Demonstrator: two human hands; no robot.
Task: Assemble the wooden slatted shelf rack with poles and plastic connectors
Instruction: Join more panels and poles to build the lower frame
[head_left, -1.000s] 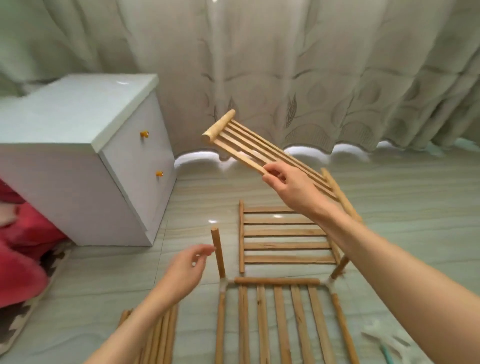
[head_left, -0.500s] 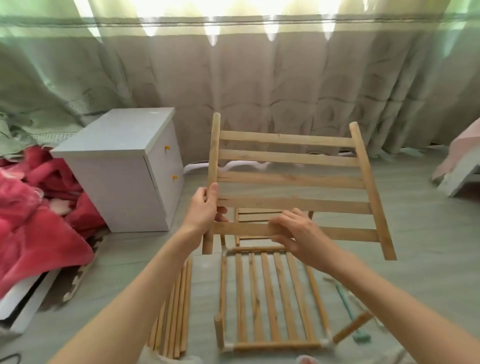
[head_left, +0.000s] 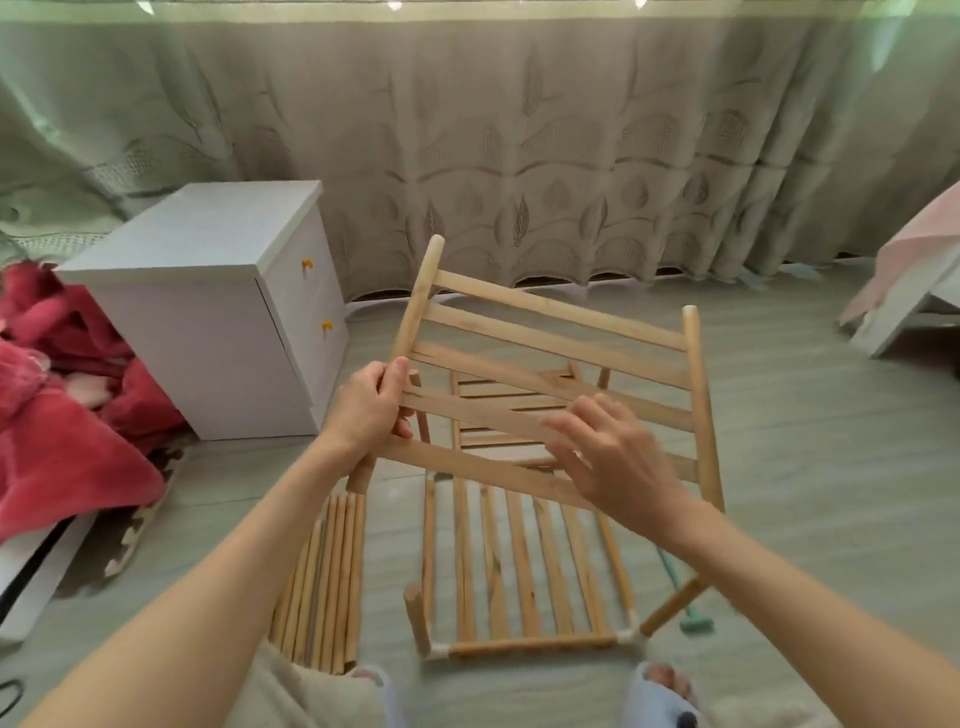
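I hold a wooden slatted shelf panel (head_left: 561, 343) tilted in the air over the floor. My left hand (head_left: 366, 410) grips its left side rail. My right hand (head_left: 618, 462) hovers over the lower slats with fingers spread and loose, slightly blurred. Below lies a second slatted panel (head_left: 519, 561) with white plastic connectors (head_left: 628, 635) at its corners and short poles (head_left: 415, 616) standing in them. A third panel (head_left: 498, 395) lies on the floor behind, mostly hidden by the held one.
A bundle of loose wooden poles (head_left: 324, 577) lies on the floor at left. A white cabinet (head_left: 218, 306) stands at far left beside red bedding (head_left: 57, 426). A green tool (head_left: 693, 621) lies at right. Curtains hang behind. My slippered feet (head_left: 660, 691) are at bottom.
The held panel has come down and tilted flatter, its far end now pointing away. My right hand has let go of the slat and hovers with fingers spread. The camera dipped.
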